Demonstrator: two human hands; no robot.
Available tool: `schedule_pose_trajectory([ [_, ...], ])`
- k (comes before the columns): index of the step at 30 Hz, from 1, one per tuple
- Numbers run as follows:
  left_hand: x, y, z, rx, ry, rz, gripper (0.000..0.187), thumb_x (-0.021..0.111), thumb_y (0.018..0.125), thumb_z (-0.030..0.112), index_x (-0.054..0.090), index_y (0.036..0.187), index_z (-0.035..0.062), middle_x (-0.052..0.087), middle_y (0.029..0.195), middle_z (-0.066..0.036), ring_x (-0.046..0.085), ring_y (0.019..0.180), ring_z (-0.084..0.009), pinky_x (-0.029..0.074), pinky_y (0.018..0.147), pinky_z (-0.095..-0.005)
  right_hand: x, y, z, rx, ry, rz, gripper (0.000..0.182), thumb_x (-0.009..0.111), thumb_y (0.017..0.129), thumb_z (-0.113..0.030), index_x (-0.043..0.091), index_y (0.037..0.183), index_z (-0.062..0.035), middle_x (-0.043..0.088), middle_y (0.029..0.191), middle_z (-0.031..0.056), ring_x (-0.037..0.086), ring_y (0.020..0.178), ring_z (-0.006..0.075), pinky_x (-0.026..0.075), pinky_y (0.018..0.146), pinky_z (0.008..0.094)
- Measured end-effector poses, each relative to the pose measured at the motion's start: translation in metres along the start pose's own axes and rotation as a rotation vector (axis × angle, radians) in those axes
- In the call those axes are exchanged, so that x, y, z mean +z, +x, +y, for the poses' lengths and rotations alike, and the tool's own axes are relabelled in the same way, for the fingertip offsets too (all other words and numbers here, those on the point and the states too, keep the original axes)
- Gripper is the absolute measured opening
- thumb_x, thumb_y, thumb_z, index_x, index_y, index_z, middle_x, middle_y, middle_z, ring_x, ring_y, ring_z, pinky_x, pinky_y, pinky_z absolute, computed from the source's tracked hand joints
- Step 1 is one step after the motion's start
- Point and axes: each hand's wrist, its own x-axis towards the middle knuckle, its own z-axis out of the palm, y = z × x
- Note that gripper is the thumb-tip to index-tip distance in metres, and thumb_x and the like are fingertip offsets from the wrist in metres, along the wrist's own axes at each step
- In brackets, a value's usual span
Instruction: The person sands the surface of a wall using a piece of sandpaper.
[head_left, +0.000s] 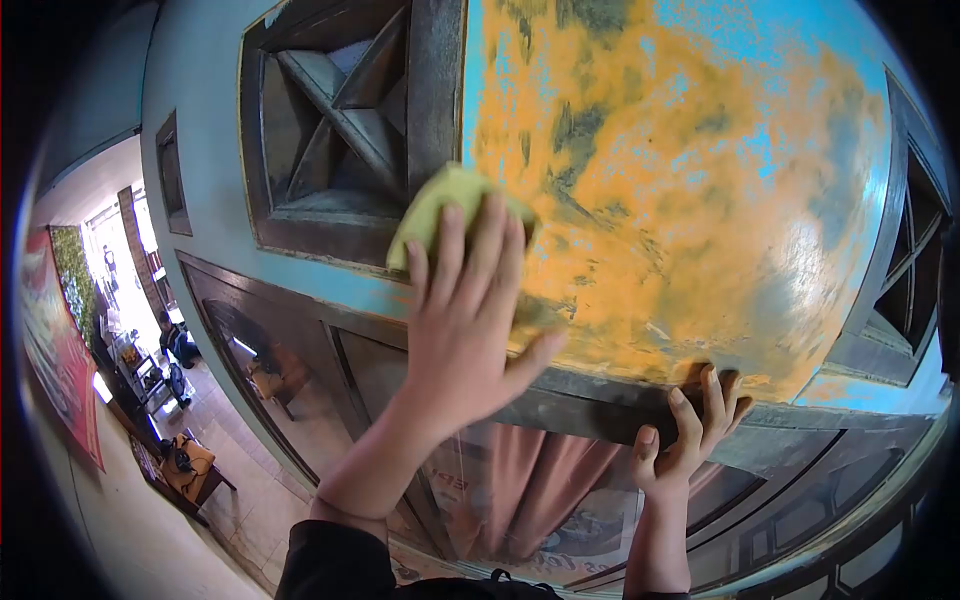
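Observation:
My left hand [465, 310] presses a yellow-green sheet, which looks like sandpaper [425, 215], against the surface where the dark wooden frame [436, 100] meets the painted panel. Its fingers lie stretched over the sheet, with the thumb apart. The panel [680, 220] is patchy orange, with blue paint and dark grey smears. Lower right, my right hand [690, 430] holds nothing. Its fingers are spread and bent, with the tips touching the panel's lower edge and the dark wooden rail [590, 405].
A recessed X-shaped wooden vent [335, 115] is at upper left, another vent [908, 255] at far right. Below are glass panes with a pinkish curtain [540, 480]. Down on the left floor are a chair [190, 468] and a person [178, 340] farther back.

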Motion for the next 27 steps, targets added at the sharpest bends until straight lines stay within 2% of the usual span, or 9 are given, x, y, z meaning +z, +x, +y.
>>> schedule_pose_trajectory([
  [5, -0.002, -0.005, 0.001, 0.020, -0.023, -0.023, 0.094, 0.053, 0.091, 0.060, 0.029, 0.151, -0.0072, 0.021, 0.162, -0.024, 0.012, 0.150, -0.0489, 0.007, 0.117, -0.0633, -0.004, -0.002, 0.003, -0.082, -0.047, -0.052, 0.038, 0.048, 0.099, -0.043, 0.057, 0.124, -0.0158, 0.048, 0.147, 0.0181, 0.031, 0.145, 0.0443, 0.006, 0.119, 0.0612],
  [9, 0.003, 0.033, 0.010, 0.114, -0.027, 0.069, 0.082, 0.049, 0.095, 0.055, 0.028, 0.155, 0.0026, 0.023, 0.163, -0.020, 0.014, 0.151, -0.0447, 0.007, 0.118, -0.0630, -0.010, 0.001, -0.001, -0.039, -0.019, -0.059, 0.040, 0.047, 0.100, -0.045, 0.056, 0.125, -0.0150, 0.049, 0.145, 0.0195, 0.037, 0.142, 0.0454, 0.007, 0.119, 0.0615],
  [10, 0.006, 0.034, 0.023, 0.185, -0.118, 0.061, 0.063, 0.048, 0.098, 0.048, 0.041, 0.151, 0.0141, 0.030, 0.161, -0.014, 0.022, 0.151, -0.0368, 0.008, 0.120, -0.0608, -0.014, 0.003, -0.001, -0.066, -0.003, -0.040, 0.041, 0.046, 0.100, -0.045, 0.055, 0.126, -0.0148, 0.049, 0.144, 0.0207, 0.038, 0.141, 0.0456, 0.009, 0.119, 0.0617],
  [13, 0.049, 0.024, 0.049, 0.595, 0.007, 0.289, 0.047, 0.053, 0.097, 0.040, 0.055, 0.140, 0.0226, 0.039, 0.157, -0.007, 0.032, 0.148, -0.0252, 0.013, 0.123, -0.0555, -0.030, 0.020, -0.003, -0.183, 0.129, 0.020, 0.042, 0.046, 0.100, -0.047, 0.054, 0.127, -0.0151, 0.051, 0.141, 0.0224, 0.044, 0.136, 0.0450, 0.018, 0.117, 0.0611],
  [16, 0.035, 0.029, 0.039, 0.672, -0.191, 0.166, 0.038, 0.058, 0.091, 0.031, 0.063, 0.128, 0.0266, 0.047, 0.152, -0.003, 0.042, 0.141, -0.0158, 0.020, 0.124, -0.0497, -0.035, 0.055, -0.017, -0.340, 0.437, 0.001, 0.044, 0.052, 0.098, -0.049, 0.057, 0.127, -0.0158, 0.055, 0.136, 0.0222, 0.049, 0.132, 0.0433, 0.031, 0.112, 0.0567],
  [19, 0.030, 0.024, 0.028, 0.707, -0.310, 0.144, 0.040, 0.060, 0.088, 0.029, 0.064, 0.127, 0.0267, 0.054, 0.145, -0.001, 0.048, 0.137, -0.0159, 0.026, 0.122, -0.0466, -0.026, 0.096, -0.030, -0.479, 0.443, -0.309, 0.053, 0.055, 0.096, -0.052, 0.057, 0.134, -0.0171, 0.052, 0.141, 0.0205, 0.050, 0.133, 0.0391, 0.031, 0.113, 0.0577],
  [22, 0.025, 0.005, 0.005, 0.658, -0.170, 0.045, 0.041, 0.060, 0.089, 0.032, 0.063, 0.128, 0.0199, 0.061, 0.136, -0.003, 0.049, 0.137, -0.0201, 0.027, 0.120, -0.0494, -0.012, 0.122, -0.032, -0.463, 0.114, -0.530, 0.059, 0.056, 0.094, -0.052, 0.054, 0.142, -0.0195, 0.049, 0.148, 0.0132, 0.047, 0.137, 0.0331, 0.028, 0.114, 0.0595],
  [25, 0.018, -0.006, -0.031, 0.589, -0.038, 0.127, 0.050, 0.055, 0.093, 0.044, 0.059, 0.134, 0.0142, 0.056, 0.142, -0.008, 0.044, 0.141, -0.0273, 0.023, 0.120, -0.0541, -0.026, 0.149, -0.030, -0.520, -0.183, -0.536, 0.061, 0.054, 0.094, -0.053, 0.051, 0.146, -0.0228, 0.047, 0.152, 0.0054, 0.041, 0.142, 0.0297, 0.022, 0.116, 0.0611],
  [27, 0.014, -0.005, -0.047, 0.510, 0.023, 0.120, 0.059, 0.050, 0.096, 0.051, 0.055, 0.139, 0.0112, 0.050, 0.148, -0.012, 0.039, 0.144, -0.0328, 0.018, 0.119, -0.0575, -0.022, 0.175, -0.021, -0.432, -0.324, -0.359, 0.060, 0.051, 0.094, -0.055, 0.051, 0.147, -0.0262, 0.042, 0.156, 0.0041, 0.036, 0.144, 0.0309, 0.016, 0.117, 0.0622],
])
